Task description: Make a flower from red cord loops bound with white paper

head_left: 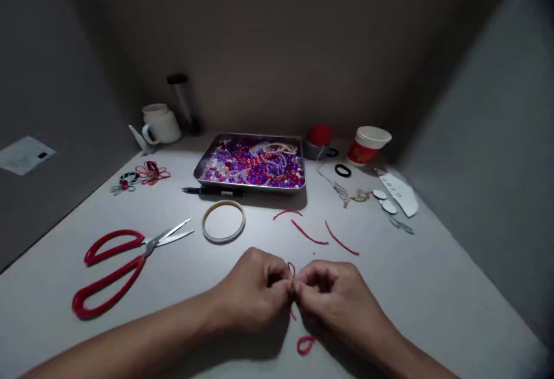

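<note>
While your left hand (255,286) and right hand (335,295) meet fingertip to fingertip near the table's (433,286) front edge, both are curled almost closed, pinching a thin red cord (291,267). It's slender and bright, looping up between your thumbs and curling out again below at the near side. Your fingers hide its middle, so any knot there can't be made out.

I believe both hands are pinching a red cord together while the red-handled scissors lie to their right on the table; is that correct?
Not quite: the head view shows the red-handled scissors lying to the left of the hands, not the right. The left hand and right hand do pinch the red cord together above the table.
</note>
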